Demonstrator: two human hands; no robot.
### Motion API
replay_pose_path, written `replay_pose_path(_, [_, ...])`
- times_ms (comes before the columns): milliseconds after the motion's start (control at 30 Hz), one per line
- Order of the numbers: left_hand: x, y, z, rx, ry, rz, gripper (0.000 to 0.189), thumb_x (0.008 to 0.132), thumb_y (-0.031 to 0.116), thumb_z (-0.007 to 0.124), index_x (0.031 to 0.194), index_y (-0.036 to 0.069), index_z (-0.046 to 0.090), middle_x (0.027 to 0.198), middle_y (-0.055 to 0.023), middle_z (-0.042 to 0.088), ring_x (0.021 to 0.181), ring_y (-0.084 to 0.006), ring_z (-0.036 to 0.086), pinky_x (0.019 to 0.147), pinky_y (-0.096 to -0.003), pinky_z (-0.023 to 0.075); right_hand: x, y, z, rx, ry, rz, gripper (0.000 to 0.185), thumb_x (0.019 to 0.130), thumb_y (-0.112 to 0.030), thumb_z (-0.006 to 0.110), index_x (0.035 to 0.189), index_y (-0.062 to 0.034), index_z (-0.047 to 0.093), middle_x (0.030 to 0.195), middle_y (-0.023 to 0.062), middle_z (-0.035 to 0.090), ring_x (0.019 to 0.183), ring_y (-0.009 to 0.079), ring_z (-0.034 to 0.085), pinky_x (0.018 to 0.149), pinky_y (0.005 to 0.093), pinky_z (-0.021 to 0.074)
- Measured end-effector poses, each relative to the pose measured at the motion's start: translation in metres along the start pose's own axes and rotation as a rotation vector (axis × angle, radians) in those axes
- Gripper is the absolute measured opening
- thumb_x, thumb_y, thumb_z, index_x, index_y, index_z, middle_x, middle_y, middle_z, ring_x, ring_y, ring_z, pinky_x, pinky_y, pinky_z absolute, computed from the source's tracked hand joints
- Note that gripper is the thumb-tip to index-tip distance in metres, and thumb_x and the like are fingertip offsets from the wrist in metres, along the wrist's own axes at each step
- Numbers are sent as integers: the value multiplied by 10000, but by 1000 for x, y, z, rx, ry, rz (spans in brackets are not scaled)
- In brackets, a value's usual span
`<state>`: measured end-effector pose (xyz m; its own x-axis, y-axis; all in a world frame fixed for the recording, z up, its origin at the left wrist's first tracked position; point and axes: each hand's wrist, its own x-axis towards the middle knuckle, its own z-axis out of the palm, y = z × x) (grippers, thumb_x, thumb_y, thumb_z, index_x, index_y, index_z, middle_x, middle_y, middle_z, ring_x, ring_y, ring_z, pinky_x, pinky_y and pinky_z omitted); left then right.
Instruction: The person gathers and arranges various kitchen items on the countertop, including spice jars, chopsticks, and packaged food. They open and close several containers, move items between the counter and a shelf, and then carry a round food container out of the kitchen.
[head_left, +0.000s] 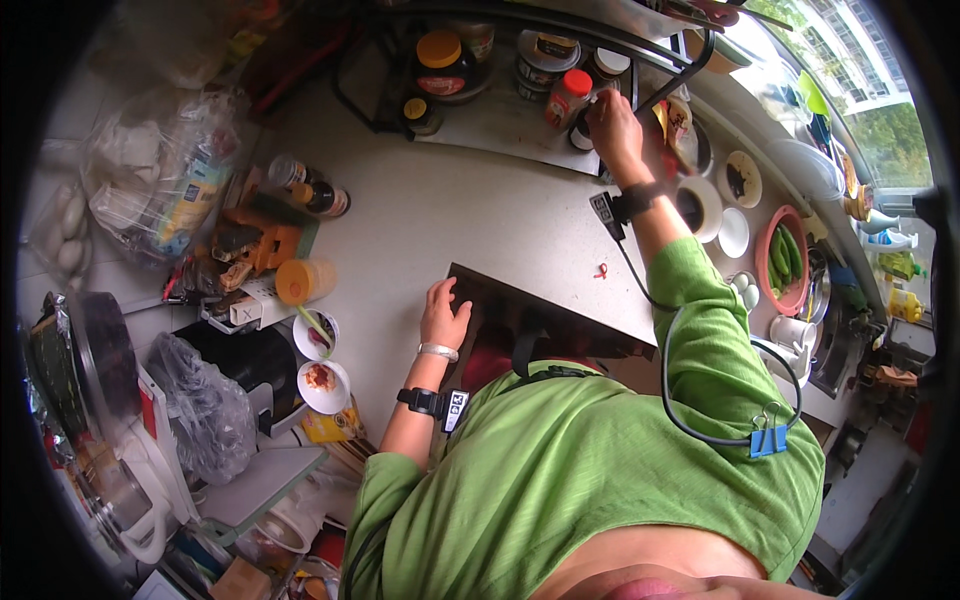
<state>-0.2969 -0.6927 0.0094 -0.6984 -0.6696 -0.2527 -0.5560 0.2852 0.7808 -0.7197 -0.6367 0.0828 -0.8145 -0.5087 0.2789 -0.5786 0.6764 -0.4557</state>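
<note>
My right hand (616, 129) reaches to the lower tier of a black metal rack, among jars at its right end. Its fingers are curled beside a small dark jar (580, 136); whether they grip anything is hidden. Just left of it stands a jar with a red lid (570, 96), and behind it a jar with a white lid (611, 61). My left hand (444, 315) is at the front edge of the pale countertop (420, 202), with fingers apart and nothing held. A small curled red piece (601, 271) lies on the countertop near the right forearm.
At right are a pot of dark liquid (699, 208), a white bowl (733, 232), eggs (744, 289) and a pink basin (763, 262) of green vegetables. At left stand a sauce bottle (324, 199), an orange-lidded jar (304, 282) and two small bowls (324, 387). A cable runs along my right arm.
</note>
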Motion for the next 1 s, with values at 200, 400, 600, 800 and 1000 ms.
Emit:
replay_pose_path(200, [52, 44, 12, 62, 40, 242, 593, 814, 188, 764, 1337, 63, 515, 1295, -166, 580, 1110, -345, 612, 938, -415, 515, -70, -38, -33, 156, -51, -320, 342, 794, -148, 730, 1102, -110, 585, 936, 114, 633, 771, 347, 663, 643, 428, 548])
replay_pose_path(400, [94, 92, 31, -31, 237, 279, 809, 695, 305, 855, 1352, 64, 449, 1228, -190, 620, 1142, -384, 591, 951, -444, 499, -124, -110, -41, 476, -309, -434, 397, 738, -127, 773, 1101, -92, 616, 887, 78, 663, 772, 311, 685, 642, 392, 559])
replay_pose_path(600, [70, 62, 6, -74, 367, 131, 707, 660, 263, 895, 1230, 57, 530, 1100, -163, 665, 997, -359, 661, 839, -424, 540, -87, -81, -9, 565, -261, -288, 610, 735, -329, 866, 1199, -53, 582, 1092, 136, 655, 991, 298, 665, 795, 404, 540])
replay_pose_path(800, [19, -4, -23, -394, 443, -73, 687, 666, 179, 913, 1221, 25, 539, 1069, -128, 664, 961, -266, 661, 860, -383, 531, 10, 7, 37, 67, 89, -9, 913, 699, -383, 867, 1383, 22, 418, 1292, 250, 535, 1181, 384, 547, 976, 434, 482])
replay_pose_path(1000, [-33, -90, -36, -612, 751, -315, 665, 674, 117, 904, 1224, 26, 542, 1107, -84, 629, 978, -202, 623, 895, -348, 507, 49, 37, 57, 181, -205, -56, 436, 740, -346, 834, 1046, -77, 680, 961, 138, 722, 932, 307, 700, 806, 418, 533])
